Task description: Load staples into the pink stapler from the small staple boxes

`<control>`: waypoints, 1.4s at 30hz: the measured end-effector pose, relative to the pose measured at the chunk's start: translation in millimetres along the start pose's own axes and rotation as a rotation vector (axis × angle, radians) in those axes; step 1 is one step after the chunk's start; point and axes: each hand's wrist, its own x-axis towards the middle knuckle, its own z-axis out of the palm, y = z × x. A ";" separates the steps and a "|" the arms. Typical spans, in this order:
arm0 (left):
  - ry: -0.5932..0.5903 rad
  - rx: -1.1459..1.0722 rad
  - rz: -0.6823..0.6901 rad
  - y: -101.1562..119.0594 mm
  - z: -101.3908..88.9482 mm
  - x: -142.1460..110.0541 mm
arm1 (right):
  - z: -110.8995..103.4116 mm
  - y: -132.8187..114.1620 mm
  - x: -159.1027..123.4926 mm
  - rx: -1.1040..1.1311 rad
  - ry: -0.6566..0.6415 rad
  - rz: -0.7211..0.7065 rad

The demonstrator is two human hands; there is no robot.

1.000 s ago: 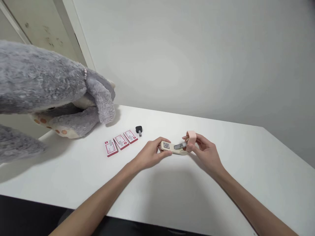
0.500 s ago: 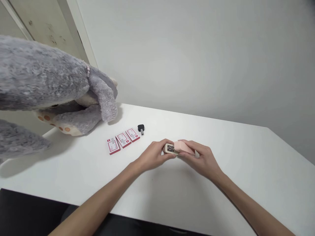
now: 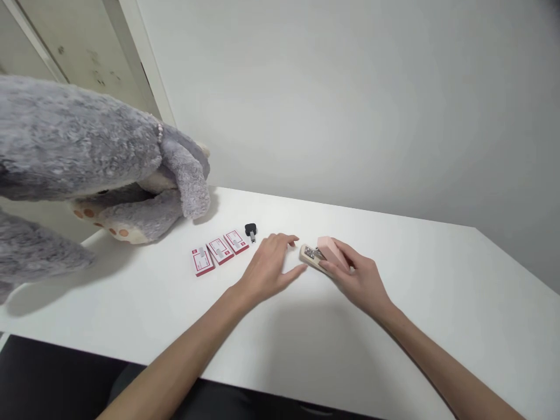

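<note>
A pink and cream stapler is near the middle of the white table, its cream base pointing to the left and its pink top tilted up from it. My right hand grips the stapler from the right, fingers on the far side and thumb on the near side. Just left of the base, my left hand is apart from the stapler, with thumb and fingers spread and nothing between them. The lower part of the stapler behind my right fingers is hidden.
Three small red and white boxes lie in a row left of my left hand. Behind them is a small black and silver object, perhaps a staple remover. A large grey plush toy takes up the table's left end; a wall rises behind.
My left hand has let go of the stapler's front end and moved a little left, its fingers opening. The stapler, still in my right hand, has turned slightly, and its pink top sits more raised.
</note>
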 end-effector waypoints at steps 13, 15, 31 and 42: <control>0.130 0.654 -0.281 -38.2 -59.9 -57.1 | 3.5 -3.8 -4.2 0.073 0.062 0.064; 0.061 0.626 -0.328 -39.9 -65.0 -67.5 | 4.2 -4.3 -5.2 0.076 0.041 0.054; -0.164 0.195 0.052 -6.2 -33.8 -53.1 | 9.1 -3.4 -6.0 0.002 0.018 -0.036; -0.265 -0.076 0.078 -9.9 -18.5 -15.6 | 12.3 2.7 -2.5 0.294 -0.047 0.074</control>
